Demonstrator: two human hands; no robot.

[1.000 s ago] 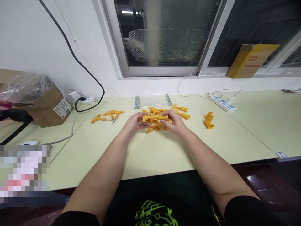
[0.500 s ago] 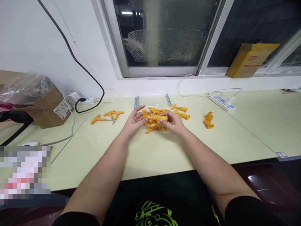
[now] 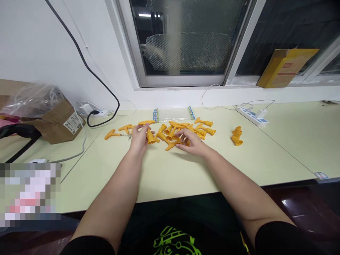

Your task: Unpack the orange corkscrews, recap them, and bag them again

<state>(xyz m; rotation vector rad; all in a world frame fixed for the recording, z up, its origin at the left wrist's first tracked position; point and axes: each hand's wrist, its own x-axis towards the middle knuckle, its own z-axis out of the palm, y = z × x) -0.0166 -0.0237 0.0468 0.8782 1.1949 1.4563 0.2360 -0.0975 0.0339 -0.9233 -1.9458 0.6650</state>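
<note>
My left hand (image 3: 139, 139) is closed around a yellow corkscrew (image 3: 151, 136), its T-shaped handle up and its flared sleeve pointing down. Right of it, my right hand (image 3: 192, 142) is over a heap of yellow corkscrews (image 3: 170, 132), thumb and fingers apart and curved at the heap's near side. Its fingertips are close to some pieces; whether they touch them I cannot make out. Left of my left hand lie T-handles with bare metal spirals (image 3: 113, 134). A few loose yellow sleeves (image 3: 236, 136) sit further right on the table.
Behind the heap lies a clear plastic bag (image 3: 174, 115) with patterned edges. A power strip (image 3: 252, 117) with a white cable is at the back right. On the left are a cardboard box (image 3: 62, 118), a black cable (image 3: 91, 72) and another power strip (image 3: 99, 114).
My hands have moved apart. The corkscrew that both held above the heap has gone left with my left hand and now points downward. My right hand has let go and lowered to the heap.
</note>
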